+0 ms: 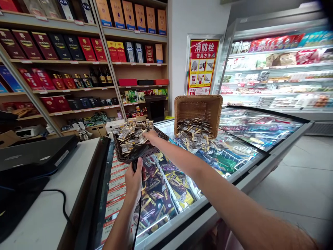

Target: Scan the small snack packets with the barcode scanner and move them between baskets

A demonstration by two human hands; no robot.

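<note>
My left hand (pixel 134 176) is wrapped round the handle of a black corded barcode scanner (pixel 139 151). The scanner's head is over the near side of a dark woven basket (pixel 118 152) full of small wrapped packets (pixel 127 135). At the basket's far right, my right hand (pixel 151 136) has its fingers closed among the packets; what they hold, if anything, I cannot make out. To the right, a tan wicker basket (pixel 198 100) lies on its side, with similar packets (pixel 195 130) spilling from its mouth. Both baskets rest on the glass top of a chest freezer (pixel 226 161).
A white counter (pixel 70 177) with a black machine (pixel 39 152) stands at the left. Shelves of boxed bottles (pixel 67 47) line the back wall. Beyond the freezer is a lit open fridge (pixel 281 69), with tiled floor (pixel 299 177) at the right.
</note>
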